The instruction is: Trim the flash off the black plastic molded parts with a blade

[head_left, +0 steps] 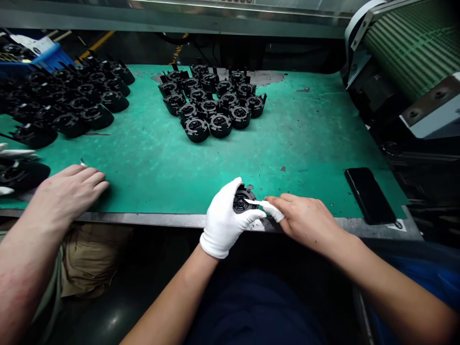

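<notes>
My left hand [226,218], in a white glove, is closed around a round black plastic part [240,203] at the table's front edge. The part's ringed inner face is turned up and toward the right. My right hand [305,215] is bare and grips a small knife [253,202]. The knife's pale, pointed blade lies over the middle of the part; whether it touches the surface I cannot tell. White wrapping shows at the fingertips of my right hand, and the grip itself is mostly hidden.
Similar black parts [220,123] stand grouped on the green mat [143,167], with more [72,122] at the left. A co-worker's bare hand [72,187] and gloved hand [16,154] are at the left edge. A phone [370,195] lies right, below a green conveyor belt [417,43].
</notes>
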Demonstrator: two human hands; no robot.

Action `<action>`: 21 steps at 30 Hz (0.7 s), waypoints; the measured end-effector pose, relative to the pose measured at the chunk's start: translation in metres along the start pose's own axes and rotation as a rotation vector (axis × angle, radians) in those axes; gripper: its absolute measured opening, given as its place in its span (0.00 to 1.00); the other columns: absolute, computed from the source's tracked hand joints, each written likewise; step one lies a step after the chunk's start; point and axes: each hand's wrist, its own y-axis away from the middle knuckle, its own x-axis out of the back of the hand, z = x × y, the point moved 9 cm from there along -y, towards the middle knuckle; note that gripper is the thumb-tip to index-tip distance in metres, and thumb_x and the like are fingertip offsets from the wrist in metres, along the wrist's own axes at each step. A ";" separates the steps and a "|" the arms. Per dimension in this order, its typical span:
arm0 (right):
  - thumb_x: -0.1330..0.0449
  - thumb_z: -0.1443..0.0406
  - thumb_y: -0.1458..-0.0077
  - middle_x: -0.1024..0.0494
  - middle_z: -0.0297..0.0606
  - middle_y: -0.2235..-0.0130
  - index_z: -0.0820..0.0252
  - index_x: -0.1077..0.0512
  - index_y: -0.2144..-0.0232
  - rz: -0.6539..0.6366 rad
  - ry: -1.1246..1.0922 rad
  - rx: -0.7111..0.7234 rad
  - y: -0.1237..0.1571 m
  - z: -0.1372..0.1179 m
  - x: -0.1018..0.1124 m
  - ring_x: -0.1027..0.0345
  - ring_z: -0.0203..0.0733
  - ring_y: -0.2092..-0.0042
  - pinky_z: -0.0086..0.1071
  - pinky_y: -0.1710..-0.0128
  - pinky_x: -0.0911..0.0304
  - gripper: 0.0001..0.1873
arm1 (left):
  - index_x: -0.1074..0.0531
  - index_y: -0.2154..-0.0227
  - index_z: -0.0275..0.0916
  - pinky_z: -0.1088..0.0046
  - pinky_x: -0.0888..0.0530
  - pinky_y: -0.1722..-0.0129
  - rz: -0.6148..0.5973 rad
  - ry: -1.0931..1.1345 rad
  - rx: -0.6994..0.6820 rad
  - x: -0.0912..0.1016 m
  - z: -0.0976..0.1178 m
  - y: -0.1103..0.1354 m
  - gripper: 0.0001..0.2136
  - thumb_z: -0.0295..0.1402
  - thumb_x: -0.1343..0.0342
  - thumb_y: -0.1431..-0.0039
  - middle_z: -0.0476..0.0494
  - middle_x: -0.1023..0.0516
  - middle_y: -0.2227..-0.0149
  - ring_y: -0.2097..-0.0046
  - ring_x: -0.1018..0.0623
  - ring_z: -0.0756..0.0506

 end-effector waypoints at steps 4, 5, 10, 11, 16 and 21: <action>0.49 0.69 0.42 0.20 0.38 0.56 0.49 0.30 0.42 -0.022 0.018 -0.058 0.003 -0.004 0.003 0.25 0.46 0.60 0.34 0.71 0.40 0.27 | 0.38 0.38 0.39 0.55 0.28 0.39 0.001 -0.020 -0.016 -0.002 -0.002 0.000 0.41 0.54 0.33 0.52 0.34 0.28 0.41 0.41 0.25 0.36; 0.49 0.69 0.43 0.20 0.38 0.56 0.49 0.30 0.41 -0.028 0.023 -0.074 0.004 -0.005 0.004 0.25 0.47 0.61 0.34 0.71 0.40 0.28 | 0.38 0.38 0.39 0.55 0.28 0.39 -0.002 -0.028 -0.017 -0.003 -0.003 0.000 0.41 0.54 0.33 0.51 0.34 0.28 0.41 0.42 0.25 0.36; 0.49 0.71 0.45 0.21 0.41 0.58 0.52 0.31 0.41 -0.039 0.051 -0.155 0.009 -0.011 0.006 0.24 0.48 0.63 0.34 0.72 0.40 0.29 | 0.38 0.38 0.39 0.54 0.28 0.40 0.005 -0.047 -0.042 -0.004 -0.003 0.000 0.41 0.53 0.33 0.52 0.35 0.27 0.42 0.42 0.25 0.35; 0.48 0.71 0.45 0.21 0.41 0.58 0.53 0.31 0.41 -0.035 0.054 -0.168 0.010 -0.011 0.005 0.24 0.48 0.63 0.34 0.72 0.39 0.30 | 0.38 0.38 0.39 0.54 0.28 0.40 0.009 -0.050 -0.049 -0.004 -0.003 0.000 0.42 0.54 0.33 0.52 0.34 0.27 0.42 0.41 0.25 0.35; 0.49 0.70 0.41 0.21 0.43 0.52 0.55 0.32 0.40 0.052 -0.070 -0.152 0.014 -0.006 0.004 0.24 0.50 0.56 0.37 0.63 0.32 0.27 | 0.38 0.38 0.38 0.55 0.28 0.39 0.029 -0.050 -0.065 -0.003 -0.003 0.000 0.43 0.54 0.32 0.53 0.34 0.28 0.41 0.40 0.26 0.35; 0.50 0.66 0.36 0.21 0.38 0.51 0.50 0.30 0.42 0.090 -0.240 -0.056 0.014 0.006 0.005 0.26 0.46 0.52 0.36 0.54 0.33 0.22 | 0.36 0.39 0.39 0.55 0.29 0.39 -0.011 -0.024 -0.082 -0.001 -0.002 -0.004 0.43 0.57 0.33 0.55 0.35 0.27 0.41 0.41 0.25 0.36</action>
